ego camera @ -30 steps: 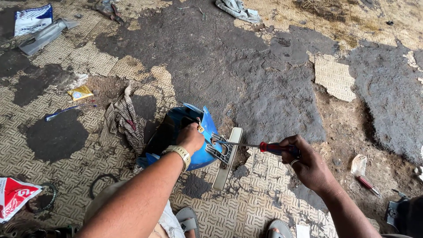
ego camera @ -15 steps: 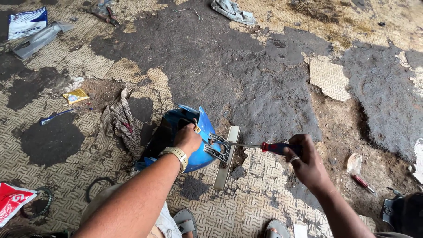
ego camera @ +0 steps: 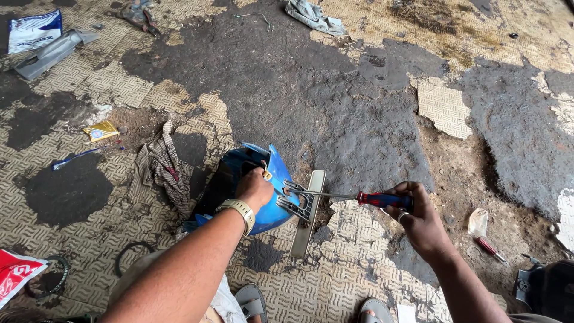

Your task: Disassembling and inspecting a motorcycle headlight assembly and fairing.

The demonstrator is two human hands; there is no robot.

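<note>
Both hands [ego camera: 254, 188] on blue panel [ego camera: 263, 179]

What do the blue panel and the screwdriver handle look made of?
The blue panel looks like glossy moulded plastic, curved, thin-edged and shiny. The screwdriver has a bare metal shaft and a red and blue handle, probably hard plastic, partly hidden by the right hand.
</note>
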